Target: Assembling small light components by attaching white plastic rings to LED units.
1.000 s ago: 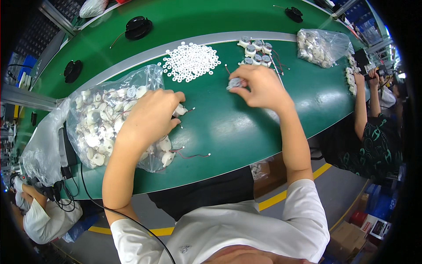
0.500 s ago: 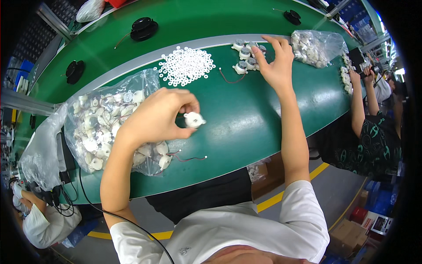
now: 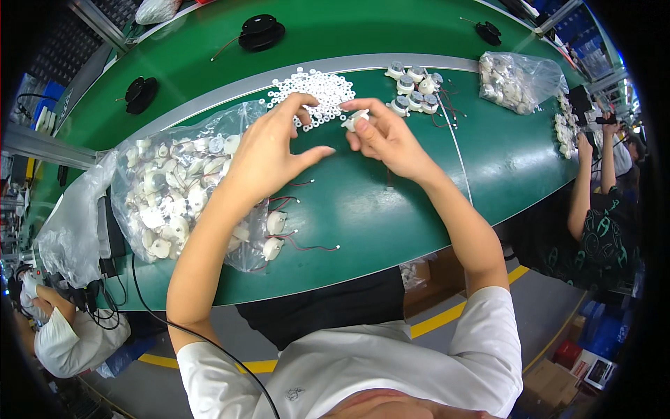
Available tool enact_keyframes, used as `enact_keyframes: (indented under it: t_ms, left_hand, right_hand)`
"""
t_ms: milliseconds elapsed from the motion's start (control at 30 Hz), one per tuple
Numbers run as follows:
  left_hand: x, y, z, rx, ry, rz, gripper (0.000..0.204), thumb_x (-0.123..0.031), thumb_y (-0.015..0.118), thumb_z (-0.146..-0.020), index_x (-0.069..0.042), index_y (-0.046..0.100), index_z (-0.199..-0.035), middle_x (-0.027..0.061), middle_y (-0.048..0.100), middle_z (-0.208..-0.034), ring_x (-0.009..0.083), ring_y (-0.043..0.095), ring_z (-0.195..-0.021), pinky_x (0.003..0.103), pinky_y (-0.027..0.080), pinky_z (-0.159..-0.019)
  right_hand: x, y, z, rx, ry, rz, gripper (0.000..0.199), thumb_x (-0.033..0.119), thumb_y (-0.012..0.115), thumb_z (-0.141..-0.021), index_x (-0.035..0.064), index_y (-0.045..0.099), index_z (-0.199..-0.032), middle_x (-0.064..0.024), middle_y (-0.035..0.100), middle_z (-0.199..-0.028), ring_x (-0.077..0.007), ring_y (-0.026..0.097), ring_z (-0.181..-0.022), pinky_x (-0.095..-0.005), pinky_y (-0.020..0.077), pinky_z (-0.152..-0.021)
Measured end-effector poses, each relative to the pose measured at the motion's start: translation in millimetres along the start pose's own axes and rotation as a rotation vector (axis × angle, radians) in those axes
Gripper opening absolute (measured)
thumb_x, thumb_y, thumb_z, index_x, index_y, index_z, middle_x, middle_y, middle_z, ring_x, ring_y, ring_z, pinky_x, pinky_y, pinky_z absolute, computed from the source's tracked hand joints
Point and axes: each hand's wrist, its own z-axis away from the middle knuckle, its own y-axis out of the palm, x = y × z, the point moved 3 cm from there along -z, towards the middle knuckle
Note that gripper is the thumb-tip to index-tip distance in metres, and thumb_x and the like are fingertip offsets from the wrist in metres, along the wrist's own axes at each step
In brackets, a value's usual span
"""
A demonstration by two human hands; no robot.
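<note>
My right hand [image 3: 392, 143] pinches a small white plastic round part with side lugs [image 3: 356, 120] between thumb and fingers. A blurred thin wire seems to hang under that hand. Facing it, my left hand [image 3: 273, 143] is empty, its thumb and fingers apart. Just beyond the hands lies a pile of small white ring washers [image 3: 328, 89], partly covered by my left fingers. Left of my left hand, an open clear bag [image 3: 174, 188] is full of similar white parts with wires. Two such parts [image 3: 273, 248] lie at the bag's near edge, red and black leads trailing.
Beyond my right hand stands a cluster of white parts with clear grey tops [image 3: 416, 89]. A clear bag of parts [image 3: 508, 84] lies farther right. Black round units [image 3: 262, 33] sit on the green strip behind the metal rail. A co-worker's arms [image 3: 581, 185] reach in at the right.
The white part has gone from my left hand to my right. My right hand has come back from the cluster toward the middle; my left has opened. The view has shifted slightly.
</note>
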Motion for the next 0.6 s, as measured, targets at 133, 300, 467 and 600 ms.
enact_keyframes:
  t_ms: [133, 300, 467, 600]
  left_hand:
    - [17.8, 1.5, 2.0, -0.073, 0.009, -0.193, 0.052, -0.007, 0.081, -0.079, -0.012, 0.057, -0.125, 0.0101, 0.075, -0.106, 0.0325, 0.07, -0.095, 0.044, 0.055, -0.082]
    - [19.2, 7.0, 4.1, -0.067, -0.104, -0.34, 0.045, -0.004, 0.078, -0.08, -0.012, 0.057, -0.119, 0.0084, 0.076, -0.102, 0.0337, 0.07, -0.095, 0.044, 0.056, -0.081]
    - [16.8, 9.1, 5.7, -0.067, 0.034, -0.425, 0.04, -0.001, 0.076, -0.081, -0.011, 0.059, -0.117, 0.0082, 0.077, -0.098, 0.0333, 0.07, -0.093, 0.045, 0.056, -0.08]
    - [11.5, 14.5, 6.4, -0.048, 0.052, -0.248, 0.038, 0.0, 0.076, -0.081, -0.01, 0.061, -0.115, 0.0097, 0.076, -0.096, 0.033, 0.07, -0.091, 0.043, 0.056, -0.079]
  right_hand:
    - [-5.2, -12.1, -1.5, -0.079, -0.024, 0.133, 0.032, 0.025, 0.06, -0.107, 0.0061, 0.052, -0.131, -0.0036, 0.065, -0.091, -0.0063, 0.055, -0.073, -0.0236, 0.0427, -0.059]
    - [7.5, 2.1, 1.8, -0.078, -0.088, 0.485, 0.025, 0.021, 0.068, -0.102, 0.0029, 0.06, -0.117, -0.0048, 0.069, -0.082, -0.008, 0.062, -0.073, -0.0271, 0.0483, -0.064]
    - [13.3, 6.4, 5.6, -0.164, -0.116, 0.81, 0.025, 0.018, 0.069, -0.097, 0.0055, 0.058, -0.115, -0.0082, 0.058, -0.064, -0.0223, 0.057, -0.057, -0.0354, 0.042, -0.055]
    - [23.0, 9.5, 6.6, -0.109, -0.177, 0.893, 0.024, 0.015, 0.071, -0.095, 0.0044, 0.056, -0.111, -0.0112, 0.059, -0.061, -0.0286, 0.053, -0.052, -0.0405, 0.0387, -0.052]
